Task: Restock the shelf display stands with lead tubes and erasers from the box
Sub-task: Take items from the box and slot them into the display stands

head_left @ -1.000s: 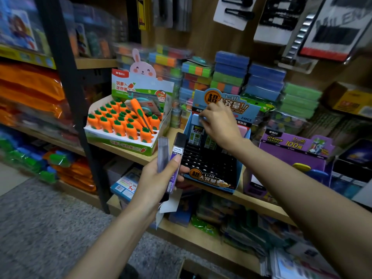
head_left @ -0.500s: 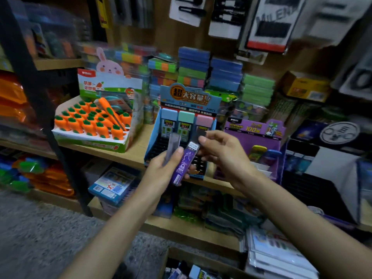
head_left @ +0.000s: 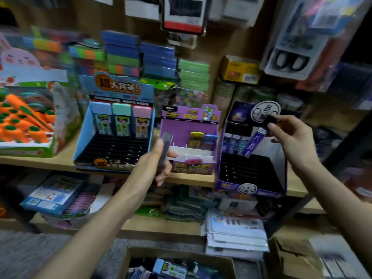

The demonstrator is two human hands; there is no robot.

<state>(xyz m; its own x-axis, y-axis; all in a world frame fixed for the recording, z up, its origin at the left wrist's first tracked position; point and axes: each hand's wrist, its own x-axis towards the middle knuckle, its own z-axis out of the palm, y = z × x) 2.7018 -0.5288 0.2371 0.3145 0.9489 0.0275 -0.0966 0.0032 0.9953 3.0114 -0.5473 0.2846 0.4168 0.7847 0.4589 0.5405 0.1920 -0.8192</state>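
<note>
Moved the purple lead tube [head_left: 254, 142] out of the left hand [head_left: 155, 164] into a right hand [head_left: 289, 135] pinch above the dark purple display stand [head_left: 247, 189] at 3 o'clock, left hand gripping one grey lead tube [head_left: 165, 150], slotting likely next.

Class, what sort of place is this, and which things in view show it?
Probably a stationery shop: card display stands holding lead tubes sit on a wooden shelf, with packaged goods hanging on the wall behind.
</note>
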